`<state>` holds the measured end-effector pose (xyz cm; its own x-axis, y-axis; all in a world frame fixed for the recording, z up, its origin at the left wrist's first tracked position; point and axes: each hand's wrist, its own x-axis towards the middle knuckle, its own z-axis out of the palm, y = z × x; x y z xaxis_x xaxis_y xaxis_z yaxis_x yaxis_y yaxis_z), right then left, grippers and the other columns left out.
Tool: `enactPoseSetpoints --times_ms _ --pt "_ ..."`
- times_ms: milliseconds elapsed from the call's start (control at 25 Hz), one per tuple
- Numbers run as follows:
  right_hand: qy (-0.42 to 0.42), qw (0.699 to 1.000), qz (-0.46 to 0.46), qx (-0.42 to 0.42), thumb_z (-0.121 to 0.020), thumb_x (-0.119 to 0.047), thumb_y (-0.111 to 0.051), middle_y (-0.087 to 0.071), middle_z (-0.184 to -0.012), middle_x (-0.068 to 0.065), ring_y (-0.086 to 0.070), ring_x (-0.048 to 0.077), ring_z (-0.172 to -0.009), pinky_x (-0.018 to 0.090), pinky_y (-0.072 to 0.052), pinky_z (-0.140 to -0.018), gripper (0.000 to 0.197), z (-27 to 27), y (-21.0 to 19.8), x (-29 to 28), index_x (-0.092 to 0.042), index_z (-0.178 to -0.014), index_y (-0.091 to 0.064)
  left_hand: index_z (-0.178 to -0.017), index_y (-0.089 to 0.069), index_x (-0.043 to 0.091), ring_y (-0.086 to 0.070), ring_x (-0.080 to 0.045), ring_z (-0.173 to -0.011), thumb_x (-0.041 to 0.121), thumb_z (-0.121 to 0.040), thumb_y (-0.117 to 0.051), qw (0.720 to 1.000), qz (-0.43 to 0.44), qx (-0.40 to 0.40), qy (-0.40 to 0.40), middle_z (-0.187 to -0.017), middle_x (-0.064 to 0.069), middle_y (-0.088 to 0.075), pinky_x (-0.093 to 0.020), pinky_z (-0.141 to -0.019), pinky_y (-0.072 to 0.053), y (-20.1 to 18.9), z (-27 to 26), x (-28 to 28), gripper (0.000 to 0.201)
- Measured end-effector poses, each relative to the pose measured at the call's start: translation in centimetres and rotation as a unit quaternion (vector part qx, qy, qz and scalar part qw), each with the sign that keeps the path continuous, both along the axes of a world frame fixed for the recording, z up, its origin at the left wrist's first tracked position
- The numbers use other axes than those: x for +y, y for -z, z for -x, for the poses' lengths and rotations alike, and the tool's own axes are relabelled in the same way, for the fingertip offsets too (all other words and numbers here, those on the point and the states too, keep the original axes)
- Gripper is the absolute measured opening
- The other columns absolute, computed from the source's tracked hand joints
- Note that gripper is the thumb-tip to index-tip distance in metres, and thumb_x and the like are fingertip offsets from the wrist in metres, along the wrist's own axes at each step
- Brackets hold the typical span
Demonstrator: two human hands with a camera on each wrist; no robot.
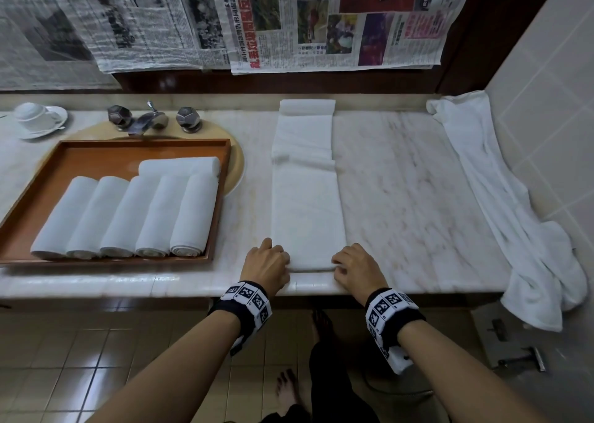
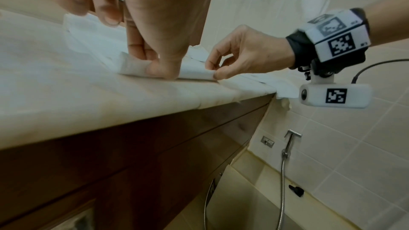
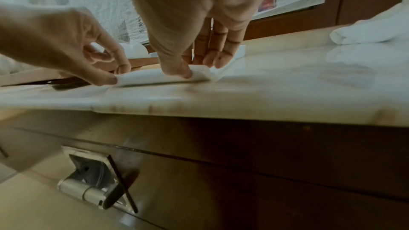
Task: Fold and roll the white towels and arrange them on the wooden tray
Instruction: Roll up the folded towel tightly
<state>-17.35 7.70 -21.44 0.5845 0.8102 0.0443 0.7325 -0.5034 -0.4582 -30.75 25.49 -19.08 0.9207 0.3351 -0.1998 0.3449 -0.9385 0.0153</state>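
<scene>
Your left hand pinches the near left corner of the folded towel on the desk; your right hand pinches the right corner, probably so the roll starts straight.

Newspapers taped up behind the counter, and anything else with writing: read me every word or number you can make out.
"12-14": red advert on the right-hand newspaper, seen from the head view.
Large red Chinese headline on that newspaper: too blurred to read reliably.
Left newspaper: print too small.
Wristbands: square black-and-white codes, no words.
</scene>
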Motion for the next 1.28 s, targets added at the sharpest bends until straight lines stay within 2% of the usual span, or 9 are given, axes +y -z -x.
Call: enactPoseSetpoints --times_ms 160,280,400,600,800,920,1000,1120,1280 --pt "0.032 0.998 0.039 0.029 -0.082 -0.012 -0.063 -0.072 -0.091 -0.001 -0.053 0.022 -0.092 0.038 -0.048 -0.079 0.018 -0.7 -0.9 0.1 -0.014 -0.095 -0.076 -0.115 -0.063 0.016 -0.047 -0.021 -0.112 0.026 -0.091 -0.047 1.0 0.026 -0.013 0.007 -0.114 0.0 -0.063 -0.03 -0.078 -0.037 0.2 -0.1 0.7 0.031" --pt "0.04 0.994 0.079 0.061 -0.091 -0.02 -0.058 -0.071 -0.098 -0.004 -0.05 0.019 -0.1 0.038 -0.045 -0.087 0.022 -1.5 -1.7 0.3 -0.02 -0.106 -0.074 -0.12 -0.059 0.016 -0.046 -0.021 -0.112 0.026 -0.096 -0.043 0.998 0.061 -0.011 0.034 -0.118 -0.001 -0.062 -0.032 -0.086 -0.038 0.1 -0.1 2.1 0.031" --pt "0.061 0.99 0.086 0.089 -0.093 -0.021 -0.058 -0.057 -0.082 -0.013 -0.052 0.018 -0.1 0.039 -0.045 -0.09 0.016 -2.0 -2.5 0.5 -0.02 -0.104 -0.071 -0.119 -0.057 0.018 -0.048 -0.019 -0.106 0.027 -0.098 -0.046 0.992 0.115 -0.032 0.035 -0.114 0.001 -0.064 -0.031 -0.086 -0.038 -0.2 0.1 3.3 0.025" --pt "0.067 0.988 0.116 0.08 -0.092 -0.02 -0.059 -0.054 -0.076 -0.012 -0.052 0.016 -0.094 0.039 -0.049 -0.083 0.006 -2.5 -2.5 1.3 -0.021 -0.091 -0.065 -0.107 -0.058 0.021 -0.053 -0.018 -0.095 0.031 -0.096 -0.051 0.989 0.141 -0.046 0.008 -0.105 0.003 -0.063 -0.029 -0.079 -0.043 -0.4 -0.1 3.7 0.016" --pt "0.056 0.992 0.107 0.024 -0.09 -0.01 -0.061 -0.056 -0.095 0.0 -0.048 0.019 -0.095 0.038 -0.049 -0.075 0.009 -2.6 -1.4 2.1 -0.012 -0.087 -0.069 -0.102 -0.064 0.016 -0.054 -0.02 -0.098 0.02 -0.095 -0.054 0.989 0.133 -0.054 -0.027 -0.106 0.001 -0.057 -0.032 -0.076 -0.047 -0.2 -1.3 3.1 0.013" --pt "0.013 0.998 0.055 -0.006 -0.071 0.011 -0.069 -0.057 -0.081 0.005 -0.057 0.025 -0.077 0.035 -0.049 -0.056 0.017 -1.2 -0.3 2.2 -0.006 -0.071 -0.065 -0.104 -0.063 0.011 -0.057 -0.024 -0.091 0.004 -0.091 -0.054 0.989 0.131 -0.055 -0.029 -0.106 -0.004 -0.055 -0.029 -0.073 -0.046 0.2 -1.8 2.0 0.017" --pt "0.006 0.999 0.038 -0.007 -0.062 0.008 -0.075 -0.058 -0.073 0.004 -0.059 0.024 -0.069 0.031 -0.048 -0.049 0.02 -0.2 -0.3 2.0 -0.007 -0.065 -0.062 -0.104 -0.064 0.01 -0.056 -0.024 -0.092 0.0 -0.089 -0.052 0.992 0.116 -0.054 -0.023 -0.106 -0.005 -0.055 -0.026 -0.071 -0.041 0.5 -1.7 1.3 0.021" --pt "-0.01 1.0 0.021 -0.013 -0.059 -0.008 -0.08 -0.059 -0.074 0.003 -0.059 0.02 -0.071 0.028 -0.05 -0.049 0.022 0.4 -0.6 1.6 -0.01 -0.069 -0.061 -0.102 -0.064 0.007 -0.053 -0.023 -0.097 0.01 -0.088 -0.05 0.991 0.114 -0.067 -0.015 -0.105 -0.007 -0.058 -0.026 -0.076 -0.042 0.8 -1.3 1.0 0.02" --pt "-0.026 0.999 0.031 -0.016 -0.05 0.003 -0.082 -0.058 -0.069 0.001 -0.06 0.021 -0.067 0.025 -0.047 -0.042 0.031 -0.2 -0.5 1.7 -0.011 -0.067 -0.061 -0.102 -0.063 0.006 -0.048 -0.023 -0.105 0.021 -0.091 -0.054 0.994 0.105 -0.039 -0.001 -0.107 -0.007 -0.056 -0.03 -0.082 -0.045 0.6 -1.6 1.3 0.021"
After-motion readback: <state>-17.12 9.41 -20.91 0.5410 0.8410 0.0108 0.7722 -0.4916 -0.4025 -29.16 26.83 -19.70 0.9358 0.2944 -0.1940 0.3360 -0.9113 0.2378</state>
